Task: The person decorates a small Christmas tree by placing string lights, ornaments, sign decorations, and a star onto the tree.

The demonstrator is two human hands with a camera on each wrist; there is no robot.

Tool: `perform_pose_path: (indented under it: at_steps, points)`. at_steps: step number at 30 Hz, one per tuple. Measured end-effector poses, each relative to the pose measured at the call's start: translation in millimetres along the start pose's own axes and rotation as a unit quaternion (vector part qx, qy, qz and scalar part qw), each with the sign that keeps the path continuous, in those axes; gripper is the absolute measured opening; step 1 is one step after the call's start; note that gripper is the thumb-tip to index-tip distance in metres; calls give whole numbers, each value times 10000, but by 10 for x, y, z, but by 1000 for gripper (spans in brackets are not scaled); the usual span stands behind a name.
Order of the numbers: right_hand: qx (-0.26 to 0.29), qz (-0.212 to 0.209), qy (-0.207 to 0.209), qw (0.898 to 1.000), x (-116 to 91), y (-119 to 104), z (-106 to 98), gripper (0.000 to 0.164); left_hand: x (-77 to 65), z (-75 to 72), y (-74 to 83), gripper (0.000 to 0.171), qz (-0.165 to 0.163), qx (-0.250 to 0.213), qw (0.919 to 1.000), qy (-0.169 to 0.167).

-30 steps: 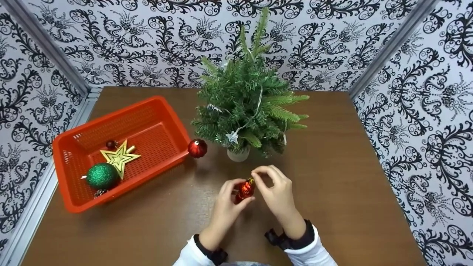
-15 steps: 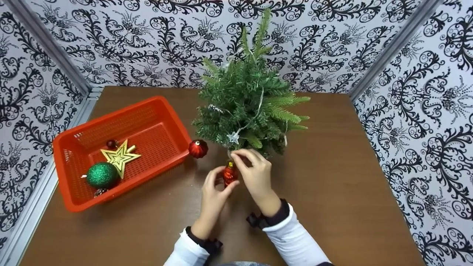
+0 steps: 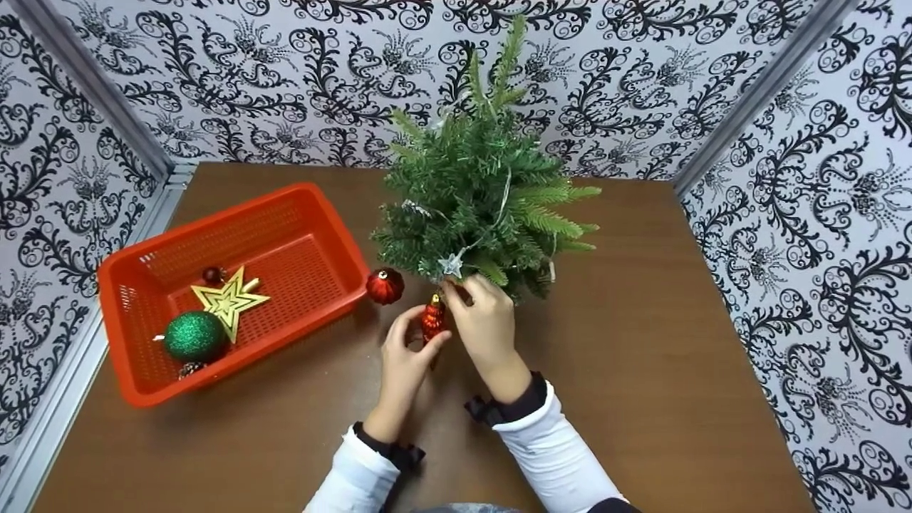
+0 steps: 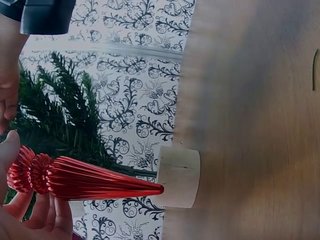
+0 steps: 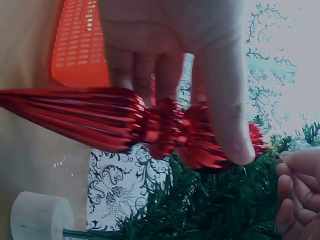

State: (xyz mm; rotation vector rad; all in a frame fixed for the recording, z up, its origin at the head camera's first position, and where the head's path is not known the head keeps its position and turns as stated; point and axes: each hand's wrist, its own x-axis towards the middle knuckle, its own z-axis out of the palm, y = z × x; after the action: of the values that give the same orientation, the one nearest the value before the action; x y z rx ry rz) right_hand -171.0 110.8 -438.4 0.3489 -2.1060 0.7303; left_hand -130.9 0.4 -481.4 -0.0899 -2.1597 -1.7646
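A shiny red finial-shaped ornament (image 3: 432,319) is gripped between the thumb and fingers of my left hand (image 3: 405,360). Its ribbed body tapers to a long point, plain in the left wrist view, and a gold cap tops it. My right hand (image 3: 488,324) pinches the thin gold hanging loop above that cap; the loop itself is barely visible. Both hands are at the lower front of a small artificial Christmas tree (image 3: 470,192), the right one just below a clear star light (image 3: 450,265). In the right wrist view the tree's pale round base (image 5: 40,215) shows.
A red plastic basket (image 3: 285,340) on the left holds a gold star (image 3: 229,303), a green glitter ball (image 3: 194,335), a small dark red ball (image 3: 212,275) and a pinecone (image 3: 191,369). A red ribbed ball (image 3: 385,286) is between basket and tree. Patterned walls surround the table.
Both hands have moved left and forward with the red finial ornament, from the open table to the tree's lower branches. The basket and tree have stayed in place.
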Motion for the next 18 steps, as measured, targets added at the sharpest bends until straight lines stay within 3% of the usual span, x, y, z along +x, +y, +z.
perform_pose_path:
  at_steps: [3, 13, 18]
  points:
    - [-181, 13, -58, 9998, 16, 11, -12, 31, 15, 9, -11, 42, -65, 26, 10000, -67]
    - [-276, 207, -412, 9986, 55, 7, -61, 34, 39, 20, -53, 42, -388, -77, 9990, -199]
    - [-260, 382, -601, 9971, 68, -1, -67, 34, 37, 61, -312, 46, -440, -224, 9987, -90]
